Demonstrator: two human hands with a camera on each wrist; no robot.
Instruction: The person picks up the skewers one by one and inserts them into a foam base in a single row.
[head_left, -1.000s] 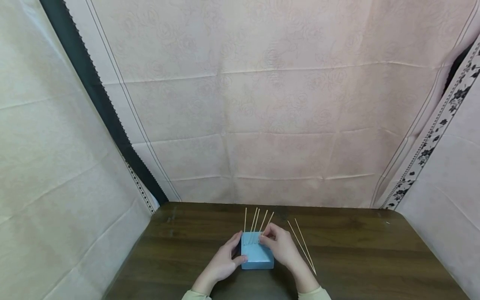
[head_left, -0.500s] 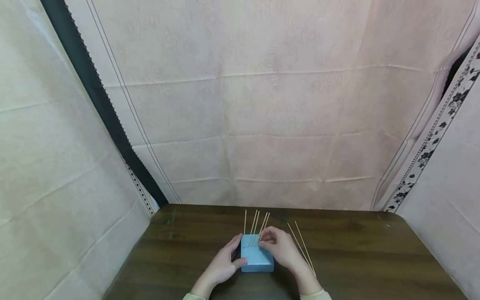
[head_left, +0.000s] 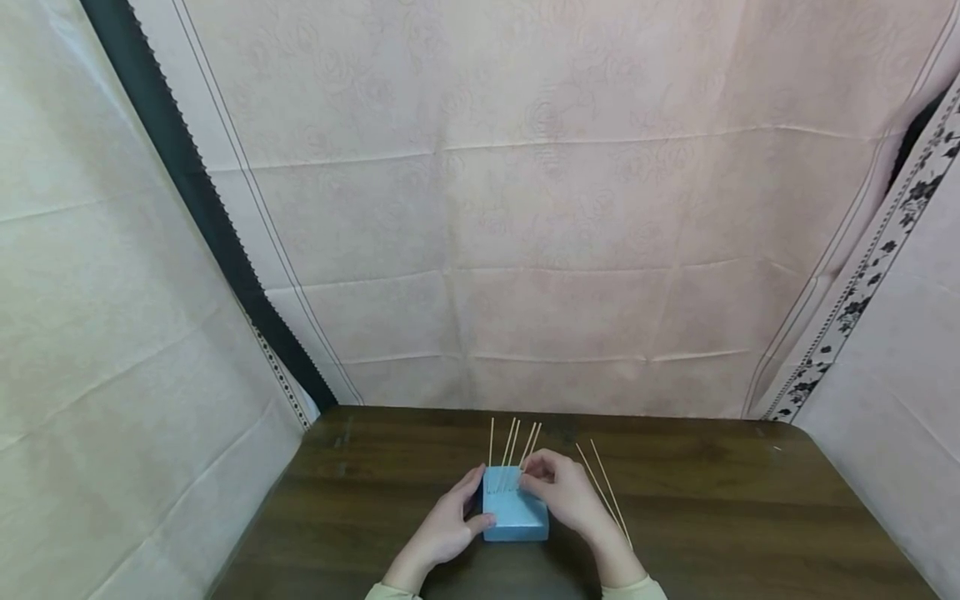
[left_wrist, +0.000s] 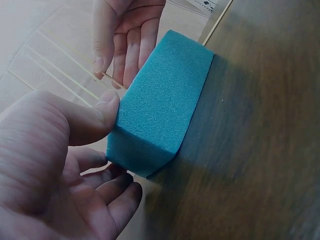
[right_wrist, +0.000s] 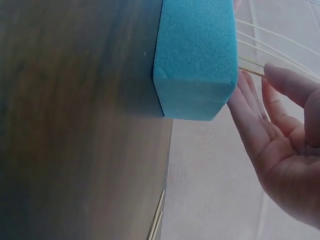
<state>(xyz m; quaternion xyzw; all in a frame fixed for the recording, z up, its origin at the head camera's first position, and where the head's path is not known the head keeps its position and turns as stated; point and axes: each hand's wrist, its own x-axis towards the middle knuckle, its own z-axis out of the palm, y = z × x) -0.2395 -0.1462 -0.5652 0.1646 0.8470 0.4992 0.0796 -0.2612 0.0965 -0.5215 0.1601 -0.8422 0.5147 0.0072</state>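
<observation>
A light blue foam block lies on the table, with several thin wooden skewers standing in a row along its far part. My left hand holds the block at its left side, thumb on the near top corner and fingers along the far left edge. At the right end of the row, my right hand pinches a skewer low down, close to the foam. The right wrist view shows this skewer meeting the block's surface between thumb and fingers. How deep it goes is hidden.
Two loose skewers lie on the brown wooden table to the right of my right hand, their near ends close together. Pale cloth hangs behind the table, and more hangs at both sides.
The pinched skewer's top has swung left, from a wider slant to nearly parallel with its neighbour. My right hand has shifted only slightly. The left hand keeps its hold on the block.
</observation>
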